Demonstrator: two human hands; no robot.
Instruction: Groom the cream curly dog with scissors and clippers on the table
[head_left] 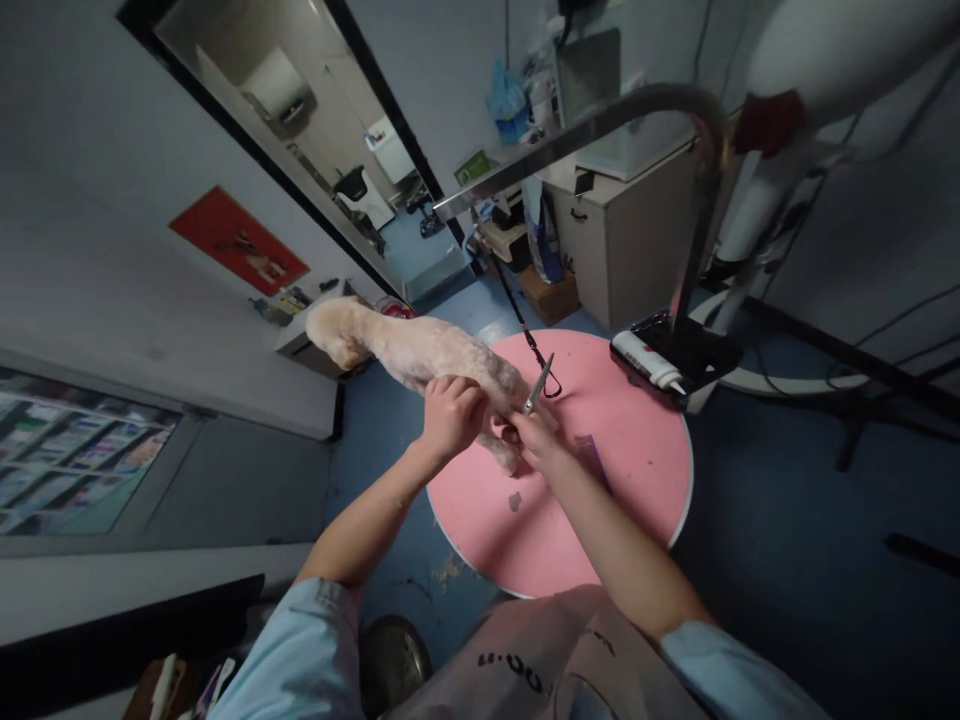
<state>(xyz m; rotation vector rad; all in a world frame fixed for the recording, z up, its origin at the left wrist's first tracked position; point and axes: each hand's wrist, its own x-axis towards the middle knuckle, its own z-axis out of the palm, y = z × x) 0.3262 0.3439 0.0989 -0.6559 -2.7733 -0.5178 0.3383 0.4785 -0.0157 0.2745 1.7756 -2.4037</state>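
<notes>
A small cream-coloured dog stands on a round pink grooming table, its head toward the left beyond the table's edge. My left hand is closed around the dog's rear part near a hind leg. My right hand grips a pair of scissors, blades pointing up beside the dog's rump. A black leash runs from the metal grooming arm down to the table.
A purple comb and a tuft of cut fur lie on the table. A white tube rests on the black clamp base. Cabinet, boxes and a doorway stand behind; blue floor surrounds the table.
</notes>
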